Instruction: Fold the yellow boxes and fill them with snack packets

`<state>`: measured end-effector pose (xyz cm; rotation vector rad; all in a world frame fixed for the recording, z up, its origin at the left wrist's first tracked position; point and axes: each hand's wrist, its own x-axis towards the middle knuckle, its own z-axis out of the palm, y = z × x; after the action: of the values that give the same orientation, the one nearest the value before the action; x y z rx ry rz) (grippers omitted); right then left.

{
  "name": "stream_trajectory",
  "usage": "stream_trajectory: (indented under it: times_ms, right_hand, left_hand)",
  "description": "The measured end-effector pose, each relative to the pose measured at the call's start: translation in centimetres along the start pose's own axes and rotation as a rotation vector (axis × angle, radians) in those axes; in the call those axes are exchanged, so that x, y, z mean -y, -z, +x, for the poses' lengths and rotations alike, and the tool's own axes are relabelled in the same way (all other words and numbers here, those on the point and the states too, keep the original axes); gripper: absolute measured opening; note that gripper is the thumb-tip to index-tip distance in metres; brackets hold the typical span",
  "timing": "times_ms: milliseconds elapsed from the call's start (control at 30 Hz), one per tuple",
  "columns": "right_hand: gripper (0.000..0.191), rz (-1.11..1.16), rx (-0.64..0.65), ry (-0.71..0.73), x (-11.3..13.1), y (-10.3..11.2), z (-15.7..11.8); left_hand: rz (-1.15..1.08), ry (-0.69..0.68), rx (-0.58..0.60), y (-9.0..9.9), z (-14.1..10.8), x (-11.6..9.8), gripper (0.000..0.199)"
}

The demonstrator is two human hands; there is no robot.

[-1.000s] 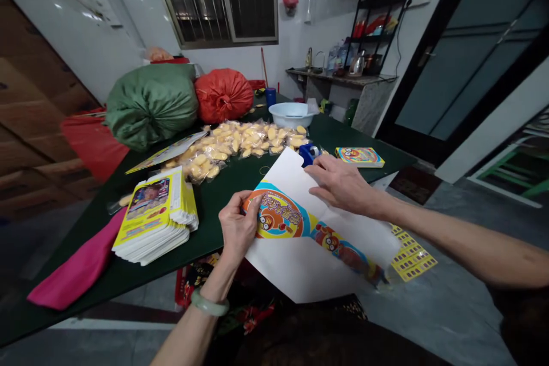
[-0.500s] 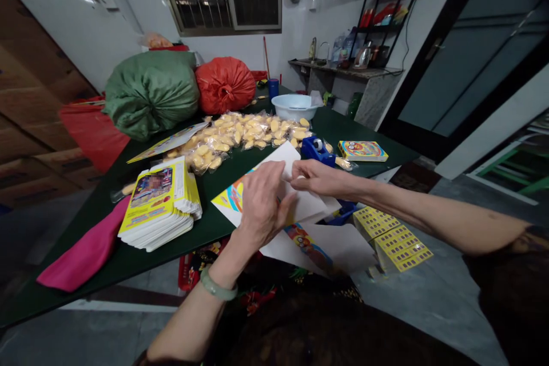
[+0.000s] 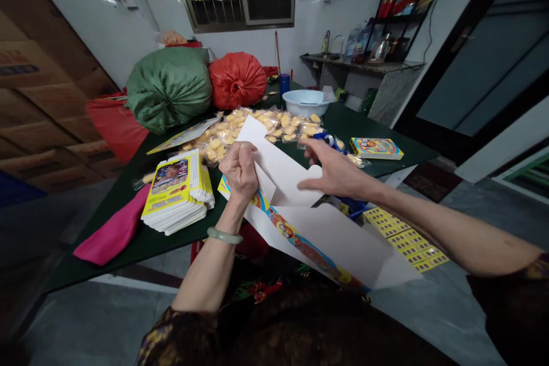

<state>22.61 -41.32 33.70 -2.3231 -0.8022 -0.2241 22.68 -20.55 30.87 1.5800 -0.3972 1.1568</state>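
In the head view, my left hand [image 3: 240, 170] is closed in a fist round the left edge of an unfolded cardboard box blank [image 3: 285, 168], white inside with a colourful cartoon strip along its outside. At the blank's right side is my right hand [image 3: 337, 170], thumb and fingers spread; its thumb lies by a rounded white flap, and I cannot tell whether it touches. The blank's lower part slopes across my lap. Just beyond my right fingers sits a blue tape dispenser [image 3: 328, 138], partly hidden. Behind the blank lie several clear-wrapped yellow oval pieces [image 3: 287, 123].
A stack of printed yellow cartons [image 3: 174, 194] and a pink cloth [image 3: 114, 229] lie left on the green table [image 3: 128, 251]. A finished cartoon box [image 3: 377, 148] lies right. Green sack [image 3: 169, 88], red sack [image 3: 238, 80] and blue basin [image 3: 304, 104] stand behind. Yellow printed packs [image 3: 405, 240] are low right.
My right hand has come away from my left and its fingers have spread. My left hand has closed on the blank's edge, and the blank has opened wider. The view has shifted slightly.
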Motion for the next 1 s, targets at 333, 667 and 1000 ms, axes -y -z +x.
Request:
stream_trajectory:
  times_ms: [333,667,1000]
  right_hand:
    - [0.027,0.409,0.711,-0.186,-3.4,1.6,6.0]
    - [0.06,0.671,0.575,-0.12,-5.0,0.9,5.3]
    - [0.074,0.658,0.463,-0.398,-0.8,0.5,4.8]
  left_hand:
    - [-0.458,0.287,0.215,-2.4,3.0,2.2,0.062]
    - [-0.636,0.6,0.272,-0.1,5.7,6.5,0.069]
    - [-0.262,0.437,0.08,4.9,5.6,0.0,0.039]
